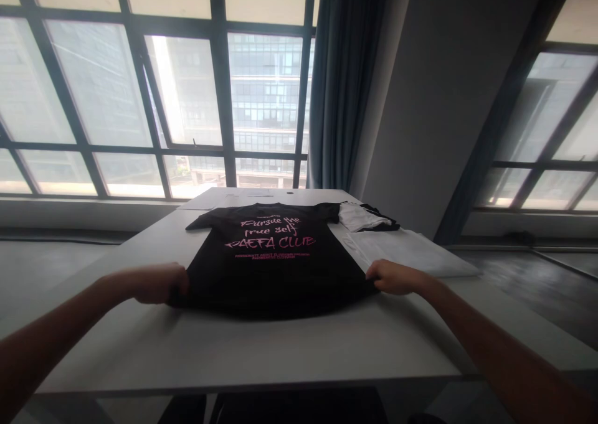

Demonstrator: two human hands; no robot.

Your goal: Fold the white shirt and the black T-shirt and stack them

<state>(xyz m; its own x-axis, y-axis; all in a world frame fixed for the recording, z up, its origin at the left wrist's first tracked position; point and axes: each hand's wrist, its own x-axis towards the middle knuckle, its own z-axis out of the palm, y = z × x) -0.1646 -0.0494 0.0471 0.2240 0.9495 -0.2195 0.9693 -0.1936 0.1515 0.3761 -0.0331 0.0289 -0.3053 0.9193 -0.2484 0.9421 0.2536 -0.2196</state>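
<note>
Gripping black T-shirt [273,268] hem (pink lettering): left hand [159,282]; right hand [392,277]

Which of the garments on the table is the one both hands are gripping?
The black T-shirt with pink lettering, spread flat; left hand and right hand grip its near corners. The white garment lies apart, far right, untouched.

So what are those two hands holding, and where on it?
A black cotton T-shirt with pink lettering, lying flat on the white table. The left hand grips its near left corner, the right hand its near right corner.
</note>
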